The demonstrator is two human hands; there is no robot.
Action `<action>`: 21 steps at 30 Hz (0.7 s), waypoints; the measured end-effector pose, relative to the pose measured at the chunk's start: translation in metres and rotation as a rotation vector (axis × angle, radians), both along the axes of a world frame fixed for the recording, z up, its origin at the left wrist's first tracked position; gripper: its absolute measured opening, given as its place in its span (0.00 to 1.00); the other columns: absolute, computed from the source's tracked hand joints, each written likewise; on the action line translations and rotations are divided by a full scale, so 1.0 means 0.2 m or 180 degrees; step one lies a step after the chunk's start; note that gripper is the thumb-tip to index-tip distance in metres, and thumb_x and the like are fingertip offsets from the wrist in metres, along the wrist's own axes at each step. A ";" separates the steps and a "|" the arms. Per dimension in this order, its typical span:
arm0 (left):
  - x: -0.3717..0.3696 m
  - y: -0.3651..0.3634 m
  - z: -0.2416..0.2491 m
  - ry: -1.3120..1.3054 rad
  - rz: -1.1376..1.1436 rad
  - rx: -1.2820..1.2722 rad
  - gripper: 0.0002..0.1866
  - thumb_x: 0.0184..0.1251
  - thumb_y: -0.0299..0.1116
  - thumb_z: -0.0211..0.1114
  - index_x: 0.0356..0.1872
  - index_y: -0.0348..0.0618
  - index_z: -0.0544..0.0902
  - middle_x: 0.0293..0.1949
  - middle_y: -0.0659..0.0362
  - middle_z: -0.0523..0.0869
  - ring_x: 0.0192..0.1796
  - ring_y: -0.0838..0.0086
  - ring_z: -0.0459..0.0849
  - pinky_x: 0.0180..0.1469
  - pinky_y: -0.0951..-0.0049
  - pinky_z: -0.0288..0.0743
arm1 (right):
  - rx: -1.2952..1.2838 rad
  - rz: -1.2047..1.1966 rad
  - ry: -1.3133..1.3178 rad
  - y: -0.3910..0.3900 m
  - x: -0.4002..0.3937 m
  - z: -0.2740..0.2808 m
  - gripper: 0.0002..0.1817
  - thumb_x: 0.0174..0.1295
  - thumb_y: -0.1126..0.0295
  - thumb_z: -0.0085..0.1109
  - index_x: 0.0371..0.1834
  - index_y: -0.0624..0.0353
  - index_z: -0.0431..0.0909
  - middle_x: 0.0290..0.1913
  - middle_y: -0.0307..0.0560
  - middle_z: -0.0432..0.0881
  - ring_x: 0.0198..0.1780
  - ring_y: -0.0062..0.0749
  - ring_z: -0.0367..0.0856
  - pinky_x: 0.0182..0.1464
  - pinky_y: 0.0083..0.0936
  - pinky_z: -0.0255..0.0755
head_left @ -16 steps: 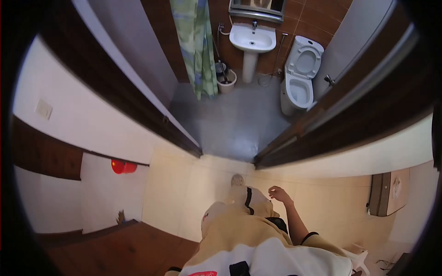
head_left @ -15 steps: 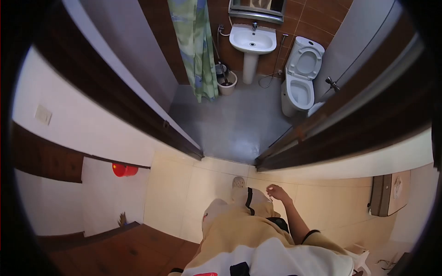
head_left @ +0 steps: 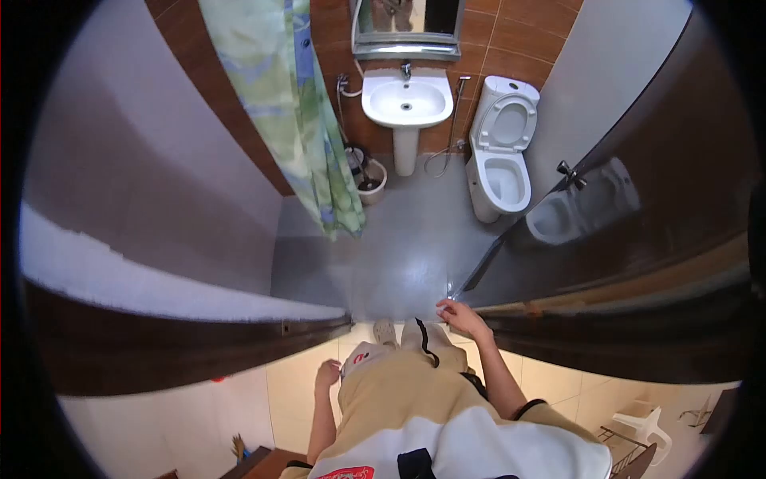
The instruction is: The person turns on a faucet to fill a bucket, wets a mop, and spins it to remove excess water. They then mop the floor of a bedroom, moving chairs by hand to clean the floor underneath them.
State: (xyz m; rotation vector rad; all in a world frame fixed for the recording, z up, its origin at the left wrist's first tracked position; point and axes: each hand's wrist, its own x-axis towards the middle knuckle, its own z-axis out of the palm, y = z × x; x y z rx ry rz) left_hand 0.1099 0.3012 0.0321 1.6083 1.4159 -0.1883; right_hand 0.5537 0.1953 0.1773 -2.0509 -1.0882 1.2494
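Step through squarely, setting each shoe (head_left: 384,331) flat on the shiny grey floor (head_left: 391,271) and guarding the right hand (head_left: 464,318) from the door frame (head_left: 606,345), arguably the likeliest thing to knock. Note right fingers loosely bent, released, with nothing visible in them. From there, find the frame just beside at 3 o'clock, contact impossible to tell; the open door (head_left: 678,223) at 2 o'clock; and, well apart at 1 o'clock, the handle (head_left: 571,176). Find the left hand (head_left: 328,374) at the trousers' (head_left: 369,359) 9 o'clock, fingers too small to judge.
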 end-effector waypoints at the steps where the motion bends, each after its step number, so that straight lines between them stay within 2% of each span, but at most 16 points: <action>1: 0.12 0.19 0.02 0.0276 0.0061 0.0135 0.12 0.55 0.34 0.64 0.37 0.38 0.82 0.36 0.48 0.86 0.43 0.56 0.85 0.47 0.63 0.77 | 0.0050 -0.0079 -0.0086 0.02 0.03 0.02 0.19 0.63 0.59 0.55 0.54 0.56 0.74 0.42 0.55 0.83 0.45 0.44 0.81 0.48 0.35 0.73; 2: 0.20 0.39 -0.01 -0.0357 -0.0136 0.0606 0.11 0.56 0.28 0.63 0.40 0.38 0.81 0.35 0.55 0.85 0.36 0.68 0.82 0.42 0.68 0.75 | 0.0028 -0.0113 -0.0078 0.05 0.06 0.04 0.19 0.63 0.59 0.55 0.54 0.56 0.74 0.42 0.55 0.83 0.45 0.44 0.81 0.48 0.35 0.73; 3: 0.41 0.62 0.31 0.0094 -0.0345 0.0144 0.17 0.58 0.33 0.63 0.47 0.38 0.79 0.43 0.48 0.85 0.50 0.58 0.82 0.54 0.66 0.73 | -0.0086 -0.0245 -0.0115 0.07 0.08 0.09 0.20 0.62 0.59 0.55 0.55 0.56 0.73 0.42 0.55 0.83 0.46 0.45 0.81 0.48 0.35 0.73; 4: 0.58 0.73 0.57 -0.0341 -0.0118 0.0745 0.18 0.61 0.34 0.62 0.51 0.38 0.77 0.45 0.50 0.84 0.50 0.62 0.82 0.54 0.68 0.72 | -0.0191 -0.0378 -0.0173 0.09 0.10 0.13 0.20 0.62 0.59 0.56 0.55 0.56 0.73 0.43 0.56 0.83 0.47 0.45 0.81 0.49 0.35 0.73; 6: 0.86 1.05 0.85 -0.1713 0.0159 0.0785 0.19 0.63 0.37 0.64 0.53 0.41 0.77 0.49 0.56 0.82 0.52 0.71 0.79 0.56 0.70 0.71 | -0.0236 -0.0639 -0.0103 0.16 0.14 0.21 0.21 0.62 0.59 0.56 0.56 0.56 0.73 0.44 0.56 0.82 0.47 0.45 0.81 0.49 0.35 0.72; 9: 1.32 1.33 1.56 -0.2951 0.0297 0.0599 0.19 0.62 0.31 0.65 0.54 0.42 0.77 0.53 0.57 0.80 0.56 0.72 0.76 0.59 0.72 0.68 | -0.0461 -0.1054 0.0081 0.27 0.26 0.22 0.21 0.62 0.59 0.56 0.56 0.56 0.73 0.45 0.57 0.82 0.48 0.45 0.81 0.51 0.34 0.72; 11: 1.49 1.45 1.88 -0.2821 0.0031 0.1710 0.21 0.59 0.28 0.66 0.54 0.42 0.77 0.56 0.54 0.78 0.61 0.72 0.72 0.61 0.71 0.66 | -0.0364 -0.1070 -0.0100 0.35 0.35 0.20 0.21 0.62 0.59 0.56 0.56 0.57 0.74 0.46 0.57 0.82 0.49 0.45 0.80 0.52 0.33 0.71; 13: 1.61 1.51 2.27 -0.2034 -0.0584 0.4521 0.23 0.56 0.27 0.67 0.55 0.39 0.76 0.58 0.52 0.76 0.64 0.67 0.70 0.64 0.67 0.64 | -0.0460 -0.1182 -0.0032 0.45 0.45 0.17 0.21 0.62 0.59 0.56 0.55 0.56 0.74 0.47 0.58 0.82 0.50 0.45 0.80 0.52 0.34 0.71; 14: 1.65 1.57 2.36 -0.2342 -0.0006 0.5235 0.23 0.54 0.25 0.67 0.54 0.34 0.77 0.58 0.49 0.75 0.64 0.60 0.70 0.64 0.61 0.64 | -0.0483 -0.1259 -0.0075 0.47 0.51 0.10 0.20 0.63 0.60 0.56 0.55 0.56 0.74 0.44 0.54 0.83 0.46 0.39 0.80 0.48 0.31 0.72; 15: 1.68 1.67 2.49 -0.2951 0.0152 0.5982 0.19 0.64 0.24 0.57 0.57 0.37 0.74 0.61 0.47 0.72 0.59 0.59 0.76 0.58 0.65 0.73 | -0.0503 -0.1334 -0.0129 0.51 0.59 0.06 0.19 0.63 0.61 0.56 0.55 0.56 0.74 0.41 0.51 0.84 0.41 0.33 0.81 0.45 0.28 0.72; 16: 1.70 1.74 2.67 -0.3656 0.0297 0.6264 0.16 0.65 0.25 0.56 0.54 0.37 0.76 0.56 0.49 0.77 0.55 0.64 0.79 0.52 0.68 0.78 | -0.0556 -0.1271 -0.0153 0.56 0.68 0.06 0.19 0.63 0.60 0.56 0.54 0.57 0.74 0.40 0.50 0.84 0.39 0.32 0.81 0.44 0.27 0.72; 17: 1.45 1.95 2.74 -0.2292 -0.0055 0.7563 0.13 0.66 0.29 0.57 0.46 0.30 0.80 0.58 0.38 0.72 0.50 0.55 0.82 0.53 0.62 0.77 | -0.0584 -0.1267 -0.0153 0.60 0.77 0.05 0.19 0.63 0.60 0.56 0.54 0.57 0.74 0.40 0.50 0.84 0.39 0.32 0.81 0.44 0.27 0.72; 18: 1.15 2.12 2.88 -0.2249 -0.0581 0.7562 0.15 0.69 0.32 0.53 0.46 0.30 0.81 0.61 0.39 0.70 0.45 0.60 0.85 0.51 0.67 0.80 | -0.0734 -0.1294 -0.0122 0.66 0.87 0.03 0.21 0.62 0.58 0.57 0.56 0.56 0.74 0.43 0.54 0.83 0.44 0.39 0.81 0.47 0.31 0.72; 19: 1.79 1.87 2.99 -0.2210 -0.0581 0.7566 0.15 0.69 0.32 0.53 0.46 0.30 0.81 0.61 0.39 0.70 0.45 0.60 0.85 0.51 0.67 0.80 | -0.0865 -0.1314 -0.0080 0.72 0.96 0.02 0.24 0.60 0.56 0.57 0.57 0.56 0.74 0.46 0.58 0.82 0.49 0.45 0.80 0.51 0.35 0.72; 20: 1.87 1.92 3.07 -0.2085 0.0172 0.7429 0.26 0.59 0.40 0.59 0.55 0.35 0.70 0.64 0.39 0.63 0.54 0.56 0.74 0.57 0.59 0.70 | -0.0895 -0.1287 -0.0150 0.80 1.05 0.09 0.23 0.61 0.57 0.57 0.57 0.56 0.73 0.46 0.58 0.82 0.49 0.46 0.81 0.50 0.34 0.72; 21: 2.00 1.96 3.15 -0.1954 0.0904 0.7251 0.42 0.50 0.49 0.66 0.63 0.40 0.60 0.68 0.40 0.56 0.63 0.52 0.62 0.64 0.51 0.60 | -0.0916 -0.1262 -0.0218 0.89 1.14 0.17 0.23 0.61 0.58 0.57 0.57 0.56 0.73 0.45 0.58 0.82 0.48 0.46 0.81 0.50 0.34 0.72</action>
